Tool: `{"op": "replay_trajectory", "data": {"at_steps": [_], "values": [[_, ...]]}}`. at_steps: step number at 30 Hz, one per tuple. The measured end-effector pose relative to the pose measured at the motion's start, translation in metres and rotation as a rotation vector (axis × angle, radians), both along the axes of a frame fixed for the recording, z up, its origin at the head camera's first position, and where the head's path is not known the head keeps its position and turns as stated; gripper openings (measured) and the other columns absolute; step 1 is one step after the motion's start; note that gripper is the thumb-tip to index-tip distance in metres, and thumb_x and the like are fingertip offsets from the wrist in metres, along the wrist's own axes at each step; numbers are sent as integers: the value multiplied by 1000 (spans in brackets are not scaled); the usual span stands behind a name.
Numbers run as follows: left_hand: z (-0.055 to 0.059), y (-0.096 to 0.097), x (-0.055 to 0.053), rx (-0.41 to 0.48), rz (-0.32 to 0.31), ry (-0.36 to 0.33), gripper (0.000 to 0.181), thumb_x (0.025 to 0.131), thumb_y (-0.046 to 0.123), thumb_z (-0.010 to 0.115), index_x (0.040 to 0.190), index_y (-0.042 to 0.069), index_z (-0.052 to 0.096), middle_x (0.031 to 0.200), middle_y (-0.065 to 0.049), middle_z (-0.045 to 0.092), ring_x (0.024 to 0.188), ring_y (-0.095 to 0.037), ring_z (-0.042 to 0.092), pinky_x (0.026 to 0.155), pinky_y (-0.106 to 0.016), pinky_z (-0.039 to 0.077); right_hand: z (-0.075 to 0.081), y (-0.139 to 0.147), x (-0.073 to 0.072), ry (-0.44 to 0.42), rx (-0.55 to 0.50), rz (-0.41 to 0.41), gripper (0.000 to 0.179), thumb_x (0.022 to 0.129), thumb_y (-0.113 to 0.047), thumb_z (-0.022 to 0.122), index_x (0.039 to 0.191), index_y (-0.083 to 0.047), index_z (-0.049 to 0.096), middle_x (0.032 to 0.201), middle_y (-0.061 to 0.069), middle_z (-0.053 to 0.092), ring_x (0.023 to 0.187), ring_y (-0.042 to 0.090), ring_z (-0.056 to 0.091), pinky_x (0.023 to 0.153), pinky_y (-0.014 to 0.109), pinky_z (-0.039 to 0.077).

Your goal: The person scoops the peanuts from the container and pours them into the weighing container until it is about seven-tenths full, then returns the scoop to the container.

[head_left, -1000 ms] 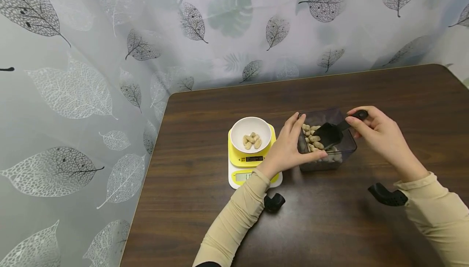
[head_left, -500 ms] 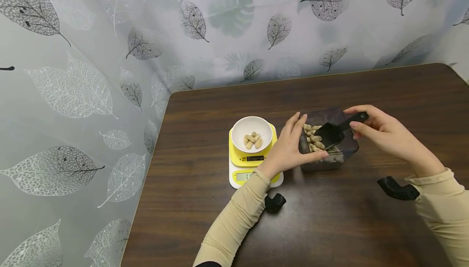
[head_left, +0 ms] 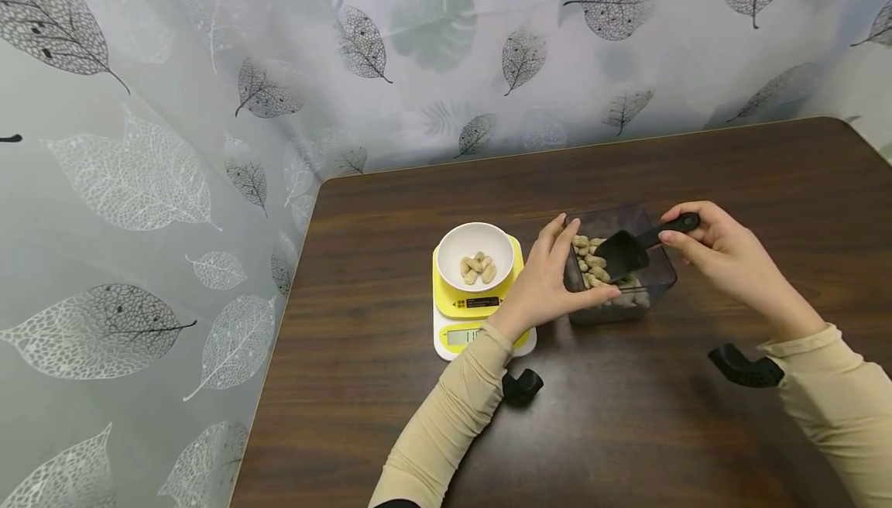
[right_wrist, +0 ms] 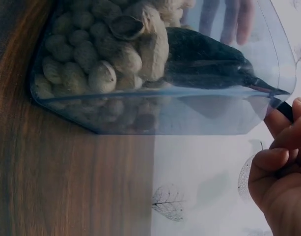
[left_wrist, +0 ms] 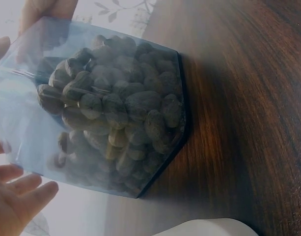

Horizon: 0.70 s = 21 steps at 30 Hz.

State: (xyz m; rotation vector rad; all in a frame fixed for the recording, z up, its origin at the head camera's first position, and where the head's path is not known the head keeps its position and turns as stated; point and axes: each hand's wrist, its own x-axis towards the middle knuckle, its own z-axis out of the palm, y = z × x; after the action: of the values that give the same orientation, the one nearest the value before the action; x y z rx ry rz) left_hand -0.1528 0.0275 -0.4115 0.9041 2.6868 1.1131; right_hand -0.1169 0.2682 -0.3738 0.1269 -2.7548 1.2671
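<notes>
A clear, dark-tinted plastic box (head_left: 609,313) holds many unshelled peanuts (head_left: 591,262). My left hand (head_left: 542,283) grips its left end, thumb along the front wall and fingers at the back corner; in the left wrist view those fingertips (left_wrist: 47,192) lie against the wall. My right hand (head_left: 728,260) pinches the handle of a black scoop (head_left: 622,252) over the box's right rim. Tilted down, the scoop's blade lies among the peanuts. What the blade carries cannot be made out. The right wrist view shows the blade (right_wrist: 204,56) through the clear wall.
Left of the box stands a yellow and white kitchen scale (head_left: 442,291) with a white bowl (head_left: 453,251) on it, holding several peanuts (head_left: 478,266). My left forearm partly covers the scale's display. The brown wooden table (head_left: 376,260) meets leaf-patterned curtains (head_left: 446,97) behind and left.
My right hand and the scoop shift slightly right, then slightly back left. The scoop stays in the box among the peanuts. My left hand stays on the box.
</notes>
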Motion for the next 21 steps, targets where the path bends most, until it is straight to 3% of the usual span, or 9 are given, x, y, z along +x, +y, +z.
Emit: {"op": "replay_trajectory", "data": {"at_steps": [9,21], "values": [[2,-1,1,21,-10,-13,97,78,56,66,151,26,10,158,6,4,145,-17,16,112,-40,32,0,1,-5,-32,19,-30,19,95,-28,54,113,-25,48,65,-4,55,42,15,33,39,31,28],[2,-4,0,7,-24,-12,98,79,56,65,151,27,5,158,7,3,145,-16,16,111,-40,32,6,-3,-5,-45,65,-76,28,95,-37,51,115,-18,46,62,-7,56,38,15,30,37,32,27]]}}
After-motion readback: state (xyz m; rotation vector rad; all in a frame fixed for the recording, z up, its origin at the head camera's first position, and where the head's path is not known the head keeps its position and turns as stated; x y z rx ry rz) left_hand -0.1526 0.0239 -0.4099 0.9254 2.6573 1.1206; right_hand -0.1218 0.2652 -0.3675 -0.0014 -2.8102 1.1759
